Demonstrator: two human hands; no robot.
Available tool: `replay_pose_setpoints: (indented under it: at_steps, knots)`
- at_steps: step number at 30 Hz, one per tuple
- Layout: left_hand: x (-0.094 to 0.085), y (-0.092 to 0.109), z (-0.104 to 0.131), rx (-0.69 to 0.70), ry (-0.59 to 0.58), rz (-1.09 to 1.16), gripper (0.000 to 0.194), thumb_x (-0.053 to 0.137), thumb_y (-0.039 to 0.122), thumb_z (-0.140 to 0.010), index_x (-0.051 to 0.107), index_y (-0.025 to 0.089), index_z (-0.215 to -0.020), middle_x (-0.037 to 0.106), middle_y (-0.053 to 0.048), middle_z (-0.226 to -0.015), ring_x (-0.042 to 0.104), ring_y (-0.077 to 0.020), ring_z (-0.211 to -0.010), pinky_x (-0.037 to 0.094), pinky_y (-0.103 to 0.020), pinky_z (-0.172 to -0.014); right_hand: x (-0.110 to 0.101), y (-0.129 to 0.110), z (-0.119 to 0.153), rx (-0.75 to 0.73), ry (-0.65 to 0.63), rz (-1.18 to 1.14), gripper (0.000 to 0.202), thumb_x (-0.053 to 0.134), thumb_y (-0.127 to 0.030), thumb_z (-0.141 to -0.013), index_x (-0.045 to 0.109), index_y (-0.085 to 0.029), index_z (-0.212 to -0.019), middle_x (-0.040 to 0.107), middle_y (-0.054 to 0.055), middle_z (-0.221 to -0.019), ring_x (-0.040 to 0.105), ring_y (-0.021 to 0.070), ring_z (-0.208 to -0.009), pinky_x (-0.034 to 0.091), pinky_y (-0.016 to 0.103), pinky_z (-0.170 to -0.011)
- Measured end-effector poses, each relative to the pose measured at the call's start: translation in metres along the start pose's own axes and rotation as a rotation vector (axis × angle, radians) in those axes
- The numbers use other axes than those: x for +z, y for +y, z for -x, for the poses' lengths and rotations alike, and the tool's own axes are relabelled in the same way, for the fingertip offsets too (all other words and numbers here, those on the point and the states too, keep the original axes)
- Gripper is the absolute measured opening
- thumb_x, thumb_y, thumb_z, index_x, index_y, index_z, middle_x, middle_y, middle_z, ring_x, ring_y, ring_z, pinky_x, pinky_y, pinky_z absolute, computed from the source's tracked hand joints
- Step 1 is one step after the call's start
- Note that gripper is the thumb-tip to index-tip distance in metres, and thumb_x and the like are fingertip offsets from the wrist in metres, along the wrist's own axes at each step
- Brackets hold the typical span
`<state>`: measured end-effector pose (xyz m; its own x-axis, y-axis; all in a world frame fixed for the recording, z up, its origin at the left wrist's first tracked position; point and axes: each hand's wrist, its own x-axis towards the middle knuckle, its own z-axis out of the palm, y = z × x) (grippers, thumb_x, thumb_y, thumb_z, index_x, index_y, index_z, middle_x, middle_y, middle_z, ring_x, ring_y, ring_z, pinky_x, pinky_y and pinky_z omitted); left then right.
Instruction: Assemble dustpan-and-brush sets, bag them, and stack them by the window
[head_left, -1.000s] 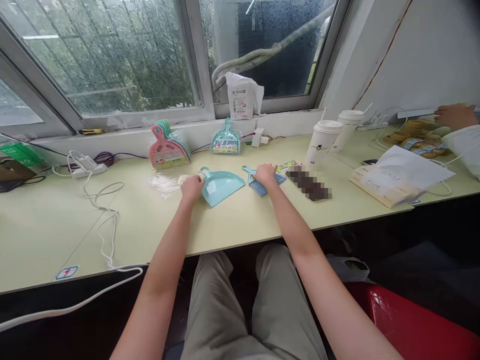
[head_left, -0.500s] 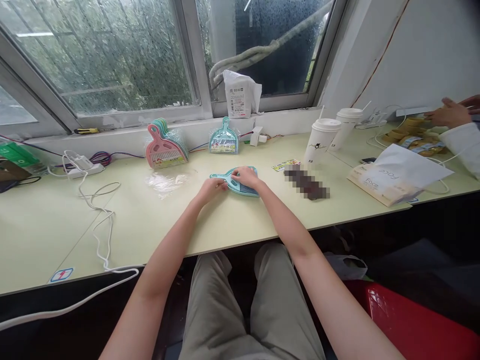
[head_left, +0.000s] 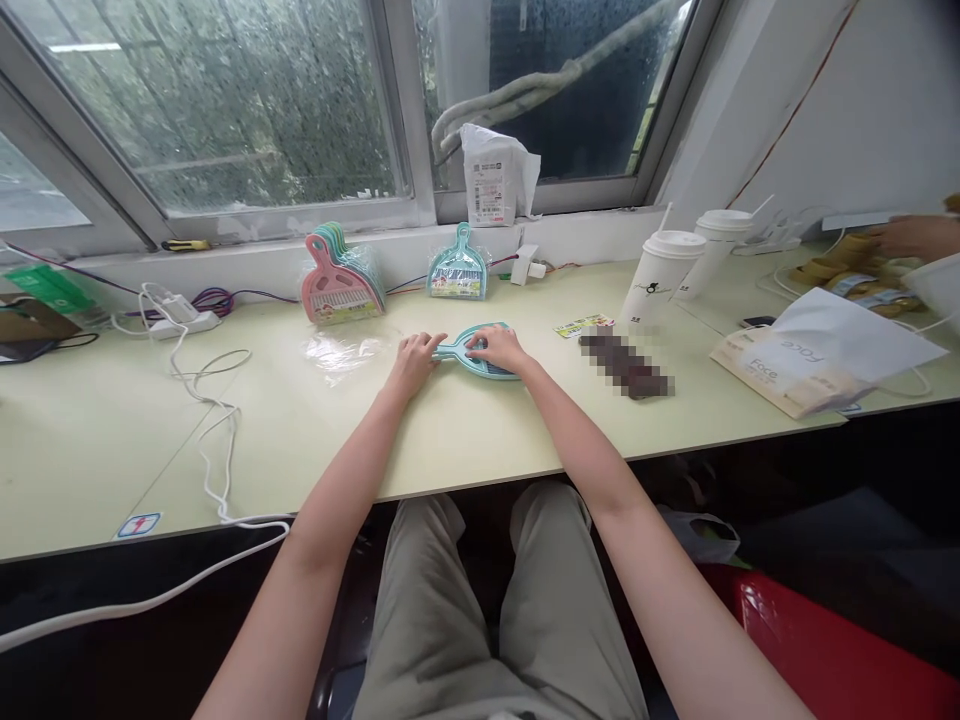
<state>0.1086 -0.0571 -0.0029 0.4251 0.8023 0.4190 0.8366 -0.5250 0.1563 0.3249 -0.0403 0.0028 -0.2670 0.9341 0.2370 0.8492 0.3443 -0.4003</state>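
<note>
The pale green table runs under the window, and on it the change is plain: a second ago the teal dustpan and the small brush lay side by side, apart, each under one hand; now the brush sits nested inside the pan, so the two make one flat set in the middle of the table, just ahead of the person. The left hand pinches the handle end, fingers closed on it, while the right hand lies spread over the brush and presses it down into the pan. Judging by that, the pairing looks done and the set looks ready for wrapping. Counting: two paper cups with straws to the right, one stack of wrapped sets against the sill, one single wrapped set beside it, one empty clear bag just left of the hands, one card to the right.
</note>
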Motion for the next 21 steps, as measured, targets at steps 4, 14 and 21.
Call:
replay_pose_setpoints:
  at_steps: [4,14,21]
  knots:
    - [-0.004,0.006,0.001,0.196,-0.019,-0.093,0.042,0.043,0.009,-0.088,0.06,0.024,-0.123,0.058,-0.011,-0.126,0.048,-0.0267,-0.122,0.031,-0.042,-0.107,0.0,0.0,-0.001,0.009,0.017,-0.012,0.023,0.064,-0.043,-0.082,0.076,-0.031,-0.097,0.071,0.0,-0.109,0.056,0.0228,-0.108,0.036,0.033,-0.092]
    - [0.005,0.016,-0.004,-0.023,-0.139,-0.07,0.043,0.039,0.003,-0.084,0.068,0.022,-0.109,0.065,-0.012,-0.104,0.061,-0.0266,-0.098,0.04,-0.037,-0.09,-0.001,-0.005,-0.004,0.019,-0.004,0.097,0.019,0.066,-0.04,-0.081,0.076,-0.03,-0.093,0.072,0.002,-0.111,0.053,0.0257,-0.114,0.03,0.039,-0.099]
    - [0.001,0.018,-0.003,-0.153,0.167,0.291,0.045,0.057,0.015,-0.081,0.056,0.023,-0.125,0.052,-0.011,-0.135,0.043,-0.0268,-0.13,0.032,-0.041,-0.108,0.0,-0.009,0.001,0.047,0.07,0.06,0.02,0.067,-0.041,-0.076,0.073,-0.027,-0.09,0.073,0.002,-0.106,0.06,0.0229,-0.103,0.039,0.035,-0.092]
